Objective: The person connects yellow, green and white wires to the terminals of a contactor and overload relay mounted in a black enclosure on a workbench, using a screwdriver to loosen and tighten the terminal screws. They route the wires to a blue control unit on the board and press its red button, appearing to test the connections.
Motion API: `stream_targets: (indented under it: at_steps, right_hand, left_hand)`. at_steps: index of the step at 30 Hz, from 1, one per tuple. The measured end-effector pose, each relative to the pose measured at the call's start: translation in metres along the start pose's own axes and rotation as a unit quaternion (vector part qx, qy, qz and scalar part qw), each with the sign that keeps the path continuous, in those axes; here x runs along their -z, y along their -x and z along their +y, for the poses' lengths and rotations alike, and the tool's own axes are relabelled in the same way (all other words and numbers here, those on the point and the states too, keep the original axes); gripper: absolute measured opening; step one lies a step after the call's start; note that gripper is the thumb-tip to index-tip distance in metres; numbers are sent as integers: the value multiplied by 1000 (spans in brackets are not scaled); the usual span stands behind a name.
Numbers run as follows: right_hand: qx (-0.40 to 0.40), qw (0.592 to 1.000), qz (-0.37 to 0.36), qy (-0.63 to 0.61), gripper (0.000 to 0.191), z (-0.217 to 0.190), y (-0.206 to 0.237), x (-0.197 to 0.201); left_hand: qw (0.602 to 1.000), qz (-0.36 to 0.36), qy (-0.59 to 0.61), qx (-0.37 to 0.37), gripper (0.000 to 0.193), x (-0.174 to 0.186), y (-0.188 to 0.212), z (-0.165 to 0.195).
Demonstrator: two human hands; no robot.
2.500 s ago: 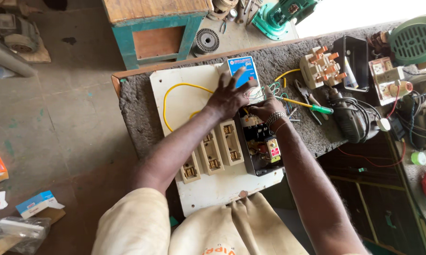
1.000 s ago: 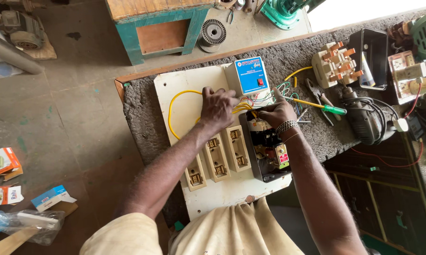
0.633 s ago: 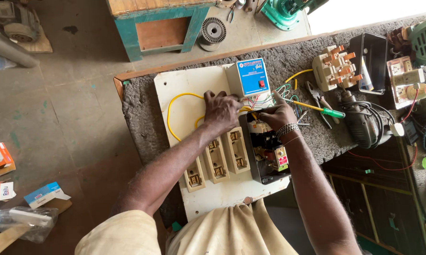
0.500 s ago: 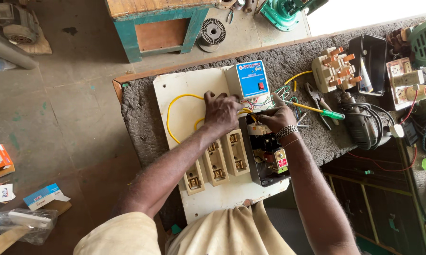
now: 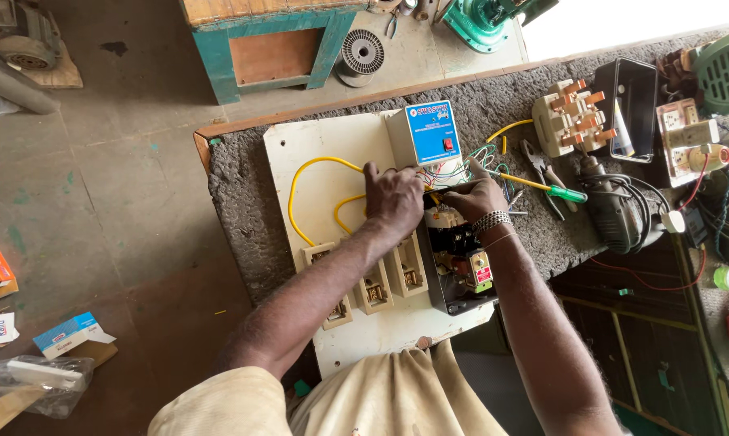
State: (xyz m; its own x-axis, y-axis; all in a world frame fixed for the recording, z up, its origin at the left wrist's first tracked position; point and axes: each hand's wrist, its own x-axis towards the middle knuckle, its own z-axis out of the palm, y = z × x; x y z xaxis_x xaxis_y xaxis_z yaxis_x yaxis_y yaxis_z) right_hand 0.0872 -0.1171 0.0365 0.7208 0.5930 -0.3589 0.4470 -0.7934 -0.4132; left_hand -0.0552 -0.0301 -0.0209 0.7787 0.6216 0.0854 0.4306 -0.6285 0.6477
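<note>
Since the earlier frames, both hands are sitting a little lower on the white board (image 5: 316, 153), drawn together under the blue-faced box (image 5: 426, 133), and the left hand is no longer spread flat against that box. Seen from the head camera, the left hand (image 5: 392, 198) is resting palm down on the board, its fingers (image 5: 372, 171) curling together over the bundle of thin coloured wires (image 5: 453, 171) just below the box; whether they are pinching a wire I cannot tell. Facing it, the right hand (image 5: 473, 198), wearing a beaded bracelet at the wrist, is bending its fingers (image 5: 476, 168) into the same bundle, the index finger pointing up toward the box. Both hands are nearly touching above the black switch unit (image 5: 461, 266), which is lying open at the board's right edge. Along the board, a yellow cable (image 5: 300, 190) is looping from the left hand down to a row of cream fuse holders (image 5: 372, 282). On the rough grey counter (image 5: 235, 194), right of the hands, a green-handled screwdriver (image 5: 546, 187) is lying beside a pair of pliers (image 5: 538, 161).
</note>
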Motion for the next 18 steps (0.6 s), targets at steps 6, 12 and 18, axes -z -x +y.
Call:
stream_targets:
  at_steps: [6, 12, 18]
  right_hand:
    - [21, 1000, 6, -10, 111, -3, 6, 2]
    - [55, 998, 37, 24, 110, -3, 6, 4]
    - [26, 999, 7, -23, 115, -2, 5, 6]
  left_hand:
    - [994, -94, 5, 57, 19, 3, 0, -6]
    - [991, -121, -17, 56, 11, 6, -9, -4]
    - [998, -49, -10, 32, 15, 5, -9, -6]
